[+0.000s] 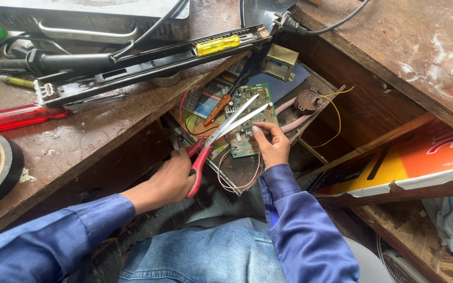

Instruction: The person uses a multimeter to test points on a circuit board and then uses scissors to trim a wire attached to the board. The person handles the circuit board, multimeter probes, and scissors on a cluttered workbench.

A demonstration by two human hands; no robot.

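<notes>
My fingers on the right hand are pinched shut on something small at the lower right edge of the green circuit board, near the middle of the frame; it is too small for me to tell whether it is a wire or a component. My left hand sits lower and to the left, closed through the red handles of the scissors. The blades stand parted, and their long axis runs from my left hand up and to the right, crossing over the board so the tips lie just above my right fingertips. So the pinched spot is just beside the blades, down and right of them, and my right hand is the nearer of the two to the board.

The board lies in an open drawer below the bench, with red and orange wires looping from under it. An orange-handled screwdriver lies on the board's upper left, pink-handled pliers to its right, and a small round motor with a yellow wire beyond. On the bench, upper left of the frame, are a yellow-handled screwdriver, a red-handled tool and a roll of black tape.
</notes>
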